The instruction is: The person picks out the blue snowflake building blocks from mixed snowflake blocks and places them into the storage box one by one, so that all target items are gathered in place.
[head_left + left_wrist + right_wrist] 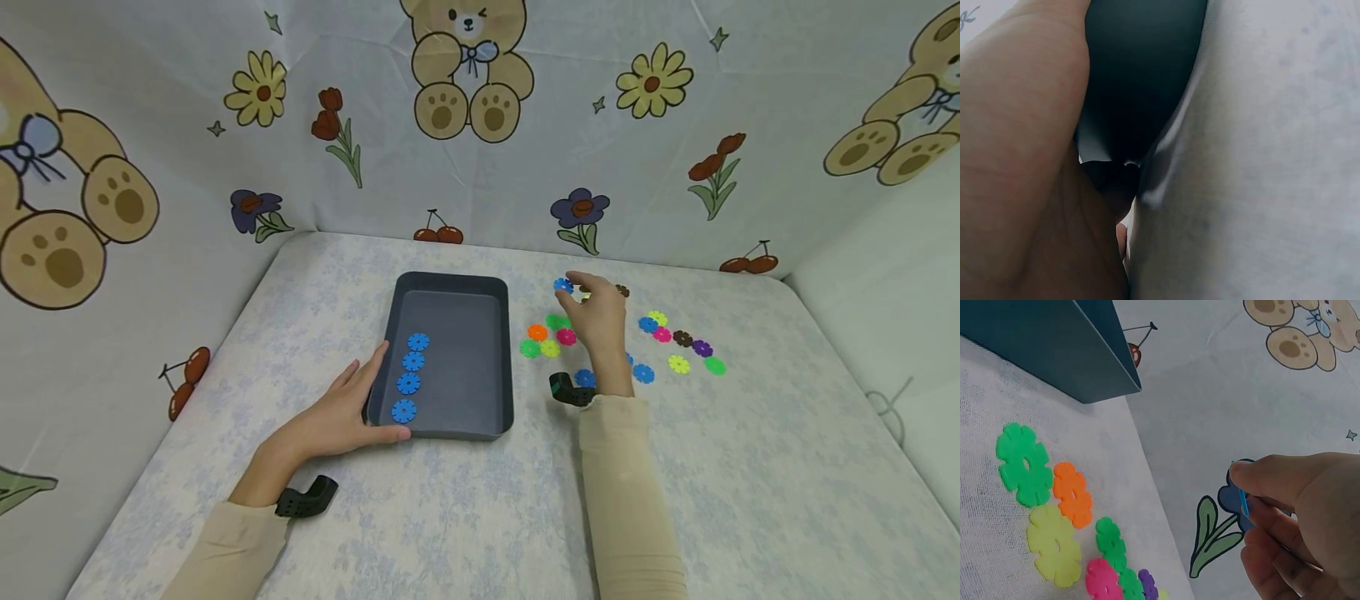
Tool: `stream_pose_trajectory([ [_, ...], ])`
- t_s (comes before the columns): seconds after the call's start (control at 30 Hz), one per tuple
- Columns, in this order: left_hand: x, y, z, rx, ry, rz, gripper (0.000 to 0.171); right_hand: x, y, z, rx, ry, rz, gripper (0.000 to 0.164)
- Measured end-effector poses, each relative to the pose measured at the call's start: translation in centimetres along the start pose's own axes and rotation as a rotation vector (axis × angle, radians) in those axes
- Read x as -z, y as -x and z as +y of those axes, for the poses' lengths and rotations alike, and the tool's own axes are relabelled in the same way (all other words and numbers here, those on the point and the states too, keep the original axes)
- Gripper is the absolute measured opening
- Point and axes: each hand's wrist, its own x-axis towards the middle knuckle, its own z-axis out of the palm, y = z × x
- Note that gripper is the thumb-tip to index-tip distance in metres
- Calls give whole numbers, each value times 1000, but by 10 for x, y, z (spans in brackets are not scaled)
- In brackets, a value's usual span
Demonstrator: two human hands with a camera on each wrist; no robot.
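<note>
Pinching a blue disc [562,286] between thumb and forefinger, the right hand [603,318] is positioned over the far part of the bench [450,525], to the right of the tray [465,367]. In the right wrist view, the disc appears nearly edge-on between the fingertips.

The left hand [341,421] is placed at the near left corner of the tray, fingers spread: thumb along the near rim, remaining fingers extended against the left wall. The left wrist view is too close and dark to resolve the fingertips.

Inside the tray, four blue discs [408,387] lie flat in a single row along the left side, running from the near end to about mid-length.

Between the tray and the right hand lies a loose group: an orange disc [537,332], a pink disc [566,337], a yellow disc [550,349] and green discs [530,349]. To the right of the right hand lie further discs, including a brown disc [682,338] and a purple disc [702,348]. A loose blue piece [642,374] rests just right of the right wrist.
</note>
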Motion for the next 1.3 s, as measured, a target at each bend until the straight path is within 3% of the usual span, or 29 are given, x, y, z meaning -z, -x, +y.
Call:
stream_pose_trajectory([
  [0.7,0,0,0,18,-2,0,133,-5,8,-32,90,-78,-27,38],
  [1.3,0,2,-1,21,0,9,133,-33,15,-57,189,-86,-108,37],
])
